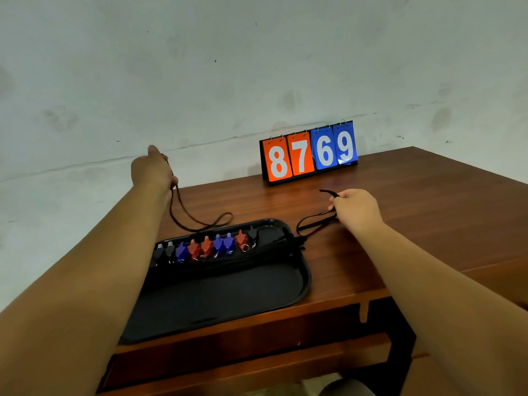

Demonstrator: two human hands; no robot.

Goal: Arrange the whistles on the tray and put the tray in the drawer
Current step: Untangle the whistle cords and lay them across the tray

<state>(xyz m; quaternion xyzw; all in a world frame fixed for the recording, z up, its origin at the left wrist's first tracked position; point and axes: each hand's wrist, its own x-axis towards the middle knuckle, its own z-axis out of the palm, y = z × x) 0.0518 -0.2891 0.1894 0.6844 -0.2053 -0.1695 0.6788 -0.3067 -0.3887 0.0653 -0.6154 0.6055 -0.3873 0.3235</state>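
Both my arms reach forward over the wooden table point(400, 212). My left hand point(153, 170) is raised at the far edge, back of the hand toward me, fingers curled closed around a dark cord point(183, 208). The cord hangs from my fist and trails down to a loop lying on the table just beyond the tray's far rim. My right hand point(355, 210) is lower and nearer the table, turned palm-down, pinching a black lanyard point(313, 224) between thumb and fingers; one end sticks up past my knuckles, and the rest loops down to the left toward the tray's far right corner.

The black tray point(304, 284) lies between my forearms and below both hands, my left forearm crossing over its left end. A row of whistles point(205, 247) sits along its far side, black, blue and red ones side by side, with their black cords bundled in front of them. Beyond my right hand stands a flip scoreboard point(310, 152) reading 8769.
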